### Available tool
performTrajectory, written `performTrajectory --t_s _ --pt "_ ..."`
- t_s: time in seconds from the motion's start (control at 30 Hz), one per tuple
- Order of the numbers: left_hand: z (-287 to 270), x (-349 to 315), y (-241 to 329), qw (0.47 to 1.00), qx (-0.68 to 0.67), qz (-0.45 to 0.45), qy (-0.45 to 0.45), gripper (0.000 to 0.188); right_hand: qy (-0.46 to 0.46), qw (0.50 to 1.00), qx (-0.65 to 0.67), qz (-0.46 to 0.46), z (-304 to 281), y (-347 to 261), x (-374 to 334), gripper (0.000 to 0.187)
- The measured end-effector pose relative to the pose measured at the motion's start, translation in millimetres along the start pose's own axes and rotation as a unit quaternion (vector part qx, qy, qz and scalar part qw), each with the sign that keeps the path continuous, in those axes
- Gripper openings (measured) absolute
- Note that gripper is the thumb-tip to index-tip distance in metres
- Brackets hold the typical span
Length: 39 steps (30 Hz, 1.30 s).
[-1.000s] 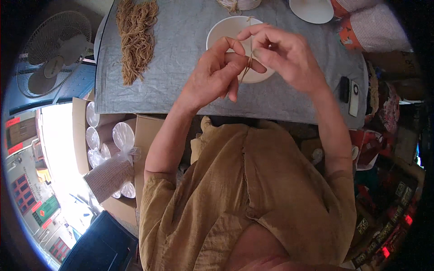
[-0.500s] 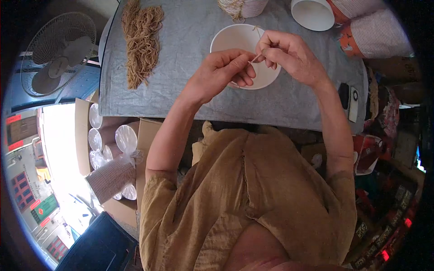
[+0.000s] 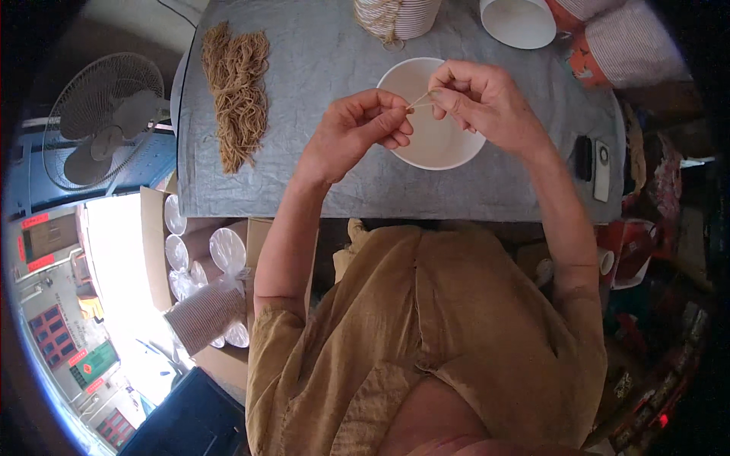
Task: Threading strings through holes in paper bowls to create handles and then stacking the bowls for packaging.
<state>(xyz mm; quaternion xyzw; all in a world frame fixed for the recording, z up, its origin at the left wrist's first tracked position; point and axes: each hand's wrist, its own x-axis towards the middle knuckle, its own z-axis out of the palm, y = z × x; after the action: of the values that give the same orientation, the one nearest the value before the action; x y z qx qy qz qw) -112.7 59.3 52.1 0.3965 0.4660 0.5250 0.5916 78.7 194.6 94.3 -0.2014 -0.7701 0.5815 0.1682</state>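
Observation:
A thin tan string (image 3: 420,100) runs between my two hands, doubled into a narrow loop near the right fingertips. My left hand (image 3: 356,131) pinches one end between thumb and forefinger, the other fingers curled. My right hand (image 3: 490,102), also closed, pinches the other end. Both hands are raised over a round white paper tub (image 3: 437,144), whose open mouth faces up; the right hand covers part of its rim. Left of my hands, a bundle of tan strings (image 3: 237,99) lies on the grey cloth-covered table (image 3: 312,83).
A stack of striped cups with strings (image 3: 399,17) stands at the table's far side. Right of it are a white tub (image 3: 518,21) and wrapped cup stacks (image 3: 635,47). A phone-like device (image 3: 601,171) lies at the right edge. A fan (image 3: 106,121) and boxed cups (image 3: 201,304) are left.
My hands have drawn slightly apart, so more of the string shows between them. The view has shifted a little, moving the table and tub in the picture.

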Motion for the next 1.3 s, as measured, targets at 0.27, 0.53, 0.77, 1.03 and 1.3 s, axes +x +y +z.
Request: performTrajectory --t_s 0.27,0.53,0.77,1.03,1.3 --pt "0 4 -7 0.999 -0.020 -0.032 0.027 0.017 0.035 0.999 0.011 0.018 3 9 0 0.011" --pt "4 7 -12 0.997 -0.030 -0.020 0.070 0.015 0.052 0.998 0.001 0.026 5 14 7 0.010" --pt "25 2 -4 0.993 0.054 0.016 0.101 0.014 0.059 0.998 0.039 -0.007 7 15 14 0.008" --pt "32 2 -20 0.970 0.120 0.122 0.173 0.009 0.007 1.000 0.017 0.021 8 12 23 0.007" --pt "34 4 -29 0.893 0.278 0.263 0.239 0.010 -0.009 0.997 0.020 0.080 11 7 18 0.009"
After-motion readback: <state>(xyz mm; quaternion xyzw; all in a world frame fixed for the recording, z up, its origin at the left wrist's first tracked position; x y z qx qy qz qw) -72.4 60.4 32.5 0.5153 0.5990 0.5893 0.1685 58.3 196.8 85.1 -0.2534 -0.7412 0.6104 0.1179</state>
